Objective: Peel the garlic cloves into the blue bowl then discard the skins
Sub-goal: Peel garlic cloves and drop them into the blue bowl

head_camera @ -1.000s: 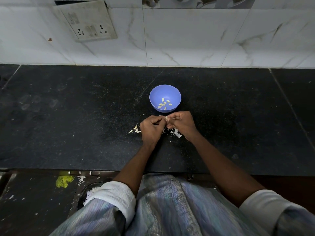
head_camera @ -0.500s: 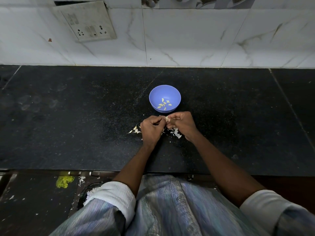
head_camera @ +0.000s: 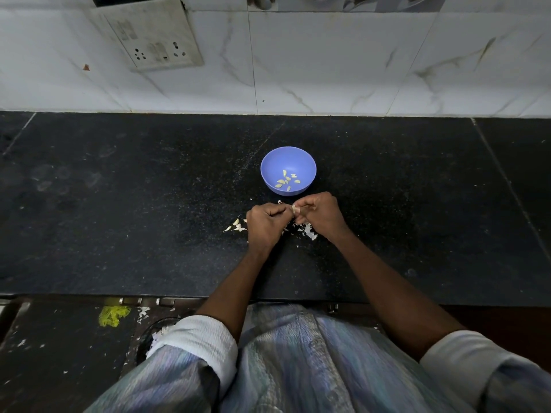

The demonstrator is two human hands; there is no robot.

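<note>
head view: a person works at a black counter (head_camera: 119, 204) below a white tiled wall (head_camera: 328, 70).
left hand (head_camera: 264, 223): fingers curled, pinching one end of a garlic clove (head_camera: 295, 209).
right hand (head_camera: 320, 214): fingers curled, pinching the clove's other end; both hands meet just in front of the blue bowl (head_camera: 272, 166).
blue bowl: holds several peeled cloves (head_camera: 286, 181).
skins (head_camera: 308, 232): scattered on the counter under and beside both hands.
wall: socket plate (head_camera: 152, 34) at upper left.
</note>
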